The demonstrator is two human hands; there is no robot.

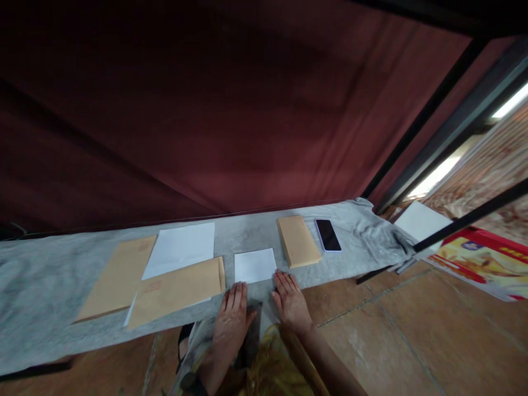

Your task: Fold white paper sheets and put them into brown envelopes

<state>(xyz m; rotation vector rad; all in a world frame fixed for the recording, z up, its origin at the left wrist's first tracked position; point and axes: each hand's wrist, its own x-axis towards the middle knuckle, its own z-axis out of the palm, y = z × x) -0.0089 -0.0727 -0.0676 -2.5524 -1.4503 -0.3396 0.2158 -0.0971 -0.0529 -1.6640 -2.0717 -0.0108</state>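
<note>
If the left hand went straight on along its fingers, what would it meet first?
Most likely the small white sheet: its near edge lies just ahead of the left hand, though whether they already touch is unclear.

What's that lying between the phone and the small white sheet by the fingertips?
A brown paper stack lies between the phone and the small white sheet, as the head view shows.

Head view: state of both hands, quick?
Left hand: open, at the near left corner of the small white sheet; no grip visible.
Right hand: open, at its near right corner; no grip visible.
</note>
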